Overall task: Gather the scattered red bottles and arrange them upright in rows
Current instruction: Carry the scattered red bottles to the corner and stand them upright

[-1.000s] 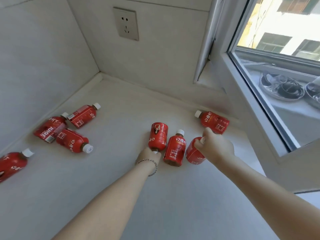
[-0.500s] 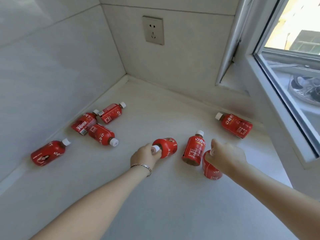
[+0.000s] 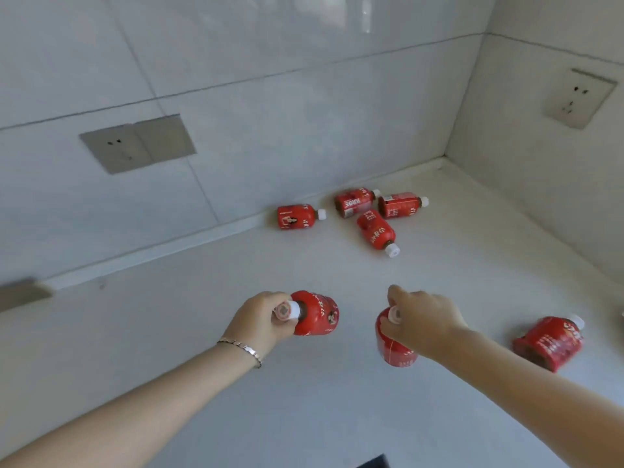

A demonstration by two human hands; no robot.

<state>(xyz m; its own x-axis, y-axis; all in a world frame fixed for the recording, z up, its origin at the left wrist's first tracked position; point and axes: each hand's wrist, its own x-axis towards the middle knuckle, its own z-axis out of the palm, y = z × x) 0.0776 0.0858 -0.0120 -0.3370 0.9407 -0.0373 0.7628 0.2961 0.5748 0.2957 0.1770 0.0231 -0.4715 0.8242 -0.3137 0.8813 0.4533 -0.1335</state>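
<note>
My left hand (image 3: 260,320) grips the white cap and neck of a red bottle (image 3: 315,317), which is tilted with its cap toward me. To its right, my right hand (image 3: 422,319) holds a second red bottle (image 3: 395,347) by its cap. A third red bottle (image 3: 548,342) stands at the right, apart from both hands. Several more red bottles lie on their sides near the back wall: one (image 3: 297,216) alone at the left, two (image 3: 354,201) (image 3: 400,205) side by side, and one (image 3: 376,233) in front of them with its cap toward me.
The white countertop (image 3: 169,332) meets tiled walls at the back and right, forming a corner. Wall sockets (image 3: 138,146) (image 3: 579,97) sit on both walls. A grey object (image 3: 20,293) shows at the left edge, a dark one (image 3: 373,462) at the bottom edge.
The view has swung left, away from the window. Both hands have carried their bottles leftward across the counter. The upright bottle now stands to their right, and the lying group appears ahead.
</note>
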